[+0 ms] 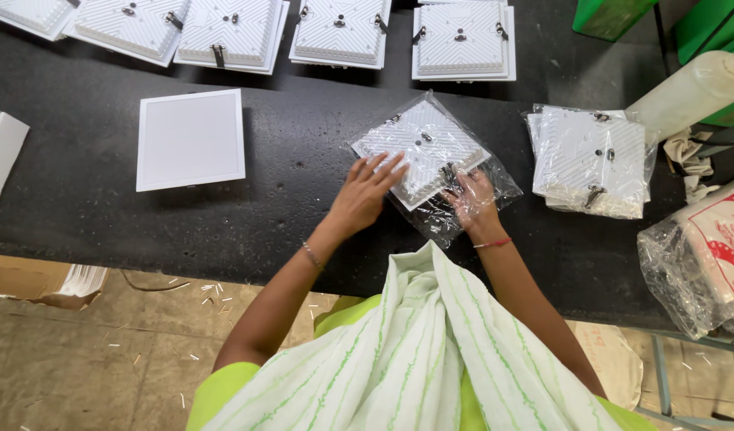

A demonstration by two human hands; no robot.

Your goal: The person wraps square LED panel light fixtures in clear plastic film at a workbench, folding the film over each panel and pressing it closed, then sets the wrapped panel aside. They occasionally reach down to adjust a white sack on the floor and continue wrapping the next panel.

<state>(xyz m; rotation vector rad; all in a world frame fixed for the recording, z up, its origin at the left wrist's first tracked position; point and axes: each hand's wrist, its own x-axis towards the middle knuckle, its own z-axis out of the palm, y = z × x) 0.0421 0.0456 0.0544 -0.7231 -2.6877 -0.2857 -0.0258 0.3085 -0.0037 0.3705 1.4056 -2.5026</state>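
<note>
Our left hand point(365, 191) lies spread on the square panel point(421, 148); our right hand point(472, 199) is inside its clear bag point(451, 219), grip unclear, on the black table point(303, 223).

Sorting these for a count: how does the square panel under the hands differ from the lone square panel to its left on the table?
The panel under the hands is inside a clear plastic bag, ribbed back and metal clips up, turned at an angle. The lone panel is unbagged, smooth flat face up, nearly square to the table edge. The left hand rests on the bagged one; the right hand is inside the bag. Both are white, square, similar in size.
</note>
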